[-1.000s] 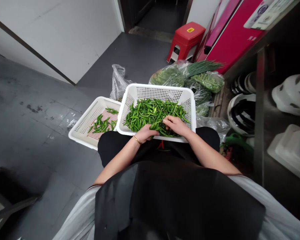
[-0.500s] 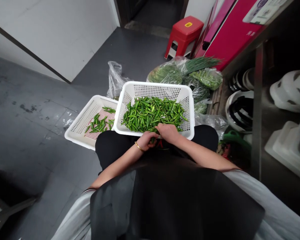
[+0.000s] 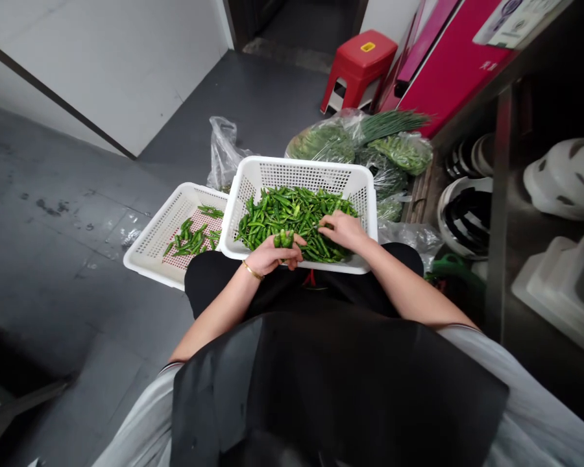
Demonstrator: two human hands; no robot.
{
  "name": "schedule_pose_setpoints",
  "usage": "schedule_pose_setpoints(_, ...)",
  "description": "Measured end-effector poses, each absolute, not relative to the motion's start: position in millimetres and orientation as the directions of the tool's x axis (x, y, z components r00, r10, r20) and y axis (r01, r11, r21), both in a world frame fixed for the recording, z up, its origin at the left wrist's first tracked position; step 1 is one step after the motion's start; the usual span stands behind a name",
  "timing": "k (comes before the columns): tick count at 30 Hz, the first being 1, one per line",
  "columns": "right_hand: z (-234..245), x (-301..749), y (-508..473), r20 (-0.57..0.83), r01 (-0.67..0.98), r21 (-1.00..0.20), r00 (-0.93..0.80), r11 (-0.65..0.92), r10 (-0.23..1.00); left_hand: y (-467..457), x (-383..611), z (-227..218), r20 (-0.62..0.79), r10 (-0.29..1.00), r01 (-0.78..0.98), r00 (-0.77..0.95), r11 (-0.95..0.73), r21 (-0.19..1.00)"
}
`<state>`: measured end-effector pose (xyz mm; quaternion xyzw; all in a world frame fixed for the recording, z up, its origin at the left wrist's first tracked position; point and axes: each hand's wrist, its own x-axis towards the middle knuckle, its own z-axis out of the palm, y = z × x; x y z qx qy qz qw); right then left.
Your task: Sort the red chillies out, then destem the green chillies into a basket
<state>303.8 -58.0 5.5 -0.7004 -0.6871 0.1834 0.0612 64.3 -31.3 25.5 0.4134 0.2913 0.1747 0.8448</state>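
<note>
A white plastic basket (image 3: 304, 172) rests on my lap, heaped with green chili peppers (image 3: 282, 211). My left hand (image 3: 271, 255) is closed round a small bunch of green chilies at the basket's near edge; a gold bangle is on that wrist. My right hand (image 3: 343, 229) lies on the pile at the right side, fingers curled into the peppers. A second, shallower white basket (image 3: 158, 237) stands on the floor to my left with a few green chilies (image 3: 193, 239) in it.
Plastic bags of green vegetables (image 3: 365, 146) lie beyond the basket. A red stool (image 3: 359, 68) and a pink cabinet (image 3: 448, 61) stand at the back. Metal shelving (image 3: 501, 214) with white helmets (image 3: 562, 178) is on the right. Grey floor (image 3: 63, 214) spreads to the left.
My right hand has moved from the basket's near edge forward onto the pile. My left hand has lifted slightly with a few chilies showing in its grip.
</note>
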Motion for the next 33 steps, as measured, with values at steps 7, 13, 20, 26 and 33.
schedule_pose_setpoints(7, 23.1, 284.4, -53.6, -0.246, 0.219, -0.946, -0.013, -0.237, 0.969, -24.7, 111.2, 15.3, -0.458, 0.716, -0.08, 0.526, 0.578, 0.812)
schedule_pose_setpoints(13, 18.1, 270.4, -80.7, -0.272, 0.212, -0.944, -0.061, -0.253, 0.96, -23.8, 111.7, 19.1, -0.449, 0.652, -0.211, 0.611, 0.68, 0.702)
schedule_pose_setpoints(20, 2.6, 238.7, -110.0, -0.276, 0.16, -0.956, -0.198, -0.246, 0.941, -44.6, 86.8, 14.7, -0.486, 0.553, -0.079, 0.677, 0.711, 0.699)
schedule_pose_setpoints(26, 6.0, 222.7, -116.7, -0.495, -0.027, -0.858, -0.218, -0.512, 0.841, -65.3, 80.1, 29.1, -0.213, 0.817, 0.105, 0.535, 0.186, 0.977)
schedule_pose_setpoints(33, 9.1, 288.4, -90.6, -0.269, 0.829, -0.494, 0.141, -0.262, 0.953, -44.4, 70.7, 39.6, -0.144, 0.901, 0.101, 0.41, 0.113, 0.989)
